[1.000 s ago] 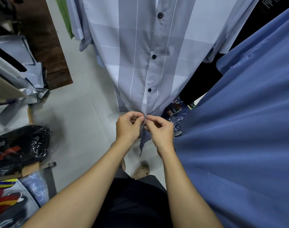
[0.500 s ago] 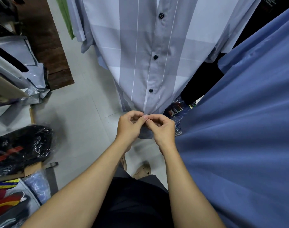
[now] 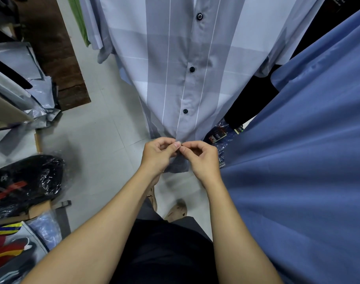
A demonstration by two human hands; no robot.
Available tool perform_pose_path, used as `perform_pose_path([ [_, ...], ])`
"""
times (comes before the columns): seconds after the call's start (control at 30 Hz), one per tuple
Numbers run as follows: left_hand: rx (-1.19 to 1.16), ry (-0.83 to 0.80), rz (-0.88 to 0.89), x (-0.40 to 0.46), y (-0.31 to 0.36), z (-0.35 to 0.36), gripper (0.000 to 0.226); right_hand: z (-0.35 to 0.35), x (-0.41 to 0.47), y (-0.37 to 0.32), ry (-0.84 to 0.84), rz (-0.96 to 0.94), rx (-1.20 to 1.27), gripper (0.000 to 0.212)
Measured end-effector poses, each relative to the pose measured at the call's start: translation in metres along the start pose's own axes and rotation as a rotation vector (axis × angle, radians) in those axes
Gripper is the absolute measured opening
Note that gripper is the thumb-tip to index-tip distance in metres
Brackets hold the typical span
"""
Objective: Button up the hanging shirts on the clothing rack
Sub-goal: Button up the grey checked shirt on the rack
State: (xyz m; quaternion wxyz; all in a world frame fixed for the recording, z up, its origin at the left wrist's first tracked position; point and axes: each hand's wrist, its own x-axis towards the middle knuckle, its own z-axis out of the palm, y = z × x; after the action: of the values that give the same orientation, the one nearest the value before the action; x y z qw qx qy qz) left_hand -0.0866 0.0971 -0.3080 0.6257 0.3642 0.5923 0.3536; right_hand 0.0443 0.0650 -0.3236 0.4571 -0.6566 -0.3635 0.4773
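A grey and pale-blue checked shirt [image 3: 175, 78] hangs in front of me, its placket closed by three dark buttons, the lowest [image 3: 185, 111]. My left hand [image 3: 157, 155] and my right hand [image 3: 201, 157] meet at the shirt's bottom hem, fingers curled, thumbs and forefingers pinching the placket edges together. The button between my fingertips is hidden. A short flap of hem [image 3: 178, 166] hangs below my hands.
A plain blue shirt [image 3: 297, 160] hangs close on the right, a black garment [image 3: 256, 99] behind it. Plastic-wrapped packages [image 3: 25, 181] and grey bags [image 3: 21, 78] crowd the left. Pale tiled floor [image 3: 97, 140] and my feet lie below.
The two hem halves that hung apart below my hands are drawn together. My hands have stayed at the hem, fingertips closing tighter on the placket.
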Motion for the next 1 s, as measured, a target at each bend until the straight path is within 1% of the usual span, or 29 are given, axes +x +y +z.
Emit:
perform_pose_path([
  [0.07, -0.038, -0.029, -0.037, 0.001, 0.001, -0.001, 0.002, -0.002, 0.000, -0.002, -0.050, 0.098, 0.150, 0.007],
  [0.17, -0.139, -0.106, -0.126, 0.002, 0.002, -0.001, 0.007, -0.002, 0.000, -0.005, -0.147, 0.350, 0.499, 0.006],
  [0.27, -0.124, -0.131, -0.152, 0.001, -0.001, -0.001, 0.005, -0.002, -0.001, 0.002, -0.226, 0.552, 0.763, 0.014],
  [0.33, -0.069, -0.123, -0.135, 0.001, -0.004, -0.002, 0.010, -0.001, -0.004, 0.011, -0.247, 0.610, 0.833, 0.016],
  [0.37, -0.029, -0.120, -0.120, 0.000, -0.004, -0.001, 0.012, -0.002, -0.005, 0.015, -0.231, 0.613, 0.813, 0.017],
  [0.43, 0.008, -0.098, -0.101, -0.001, -0.005, 0.000, 0.016, -0.001, -0.005, 0.020, -0.165, 0.555, 0.680, 0.016],
  [0.5, 0.031, -0.061, -0.090, -0.001, -0.004, 0.003, 0.015, 0.001, -0.005, 0.024, -0.115, 0.443, 0.505, 0.013],
  [0.6, 0.082, -0.054, -0.065, -0.001, -0.005, 0.008, 0.010, 0.008, -0.006, 0.024, -0.085, 0.224, 0.147, 0.028],
  [0.67, 0.047, -0.049, -0.052, -0.003, -0.004, 0.010, 0.011, 0.014, -0.007, 0.024, -0.038, 0.141, 0.027, 0.028],
  [0.77, 0.002, -0.019, -0.034, -0.003, -0.010, 0.008, 0.006, 0.018, -0.003, 0.029, 0.040, 0.156, 0.078, 0.024],
  [0.83, 0.042, 0.027, -0.069, 0.000, -0.024, 0.001, 0.016, 0.017, -0.001, 0.036, 0.056, 0.191, 0.101, 0.022],
  [0.9, 0.118, 0.039, -0.104, 0.000, -0.040, -0.004, 0.027, 0.014, -0.002, 0.046, 0.050, 0.242, 0.129, 0.023],
  [0.93, 0.143, 0.028, -0.116, -0.002, -0.047, -0.005, 0.030, 0.013, -0.003, 0.049, 0.040, 0.278, 0.166, 0.024],
  [1.0, 0.125, 0.007, -0.143, -0.007, -0.056, -0.005, 0.027, 0.011, -0.006, 0.051, 0.027, 0.351, 0.252, 0.022],
])
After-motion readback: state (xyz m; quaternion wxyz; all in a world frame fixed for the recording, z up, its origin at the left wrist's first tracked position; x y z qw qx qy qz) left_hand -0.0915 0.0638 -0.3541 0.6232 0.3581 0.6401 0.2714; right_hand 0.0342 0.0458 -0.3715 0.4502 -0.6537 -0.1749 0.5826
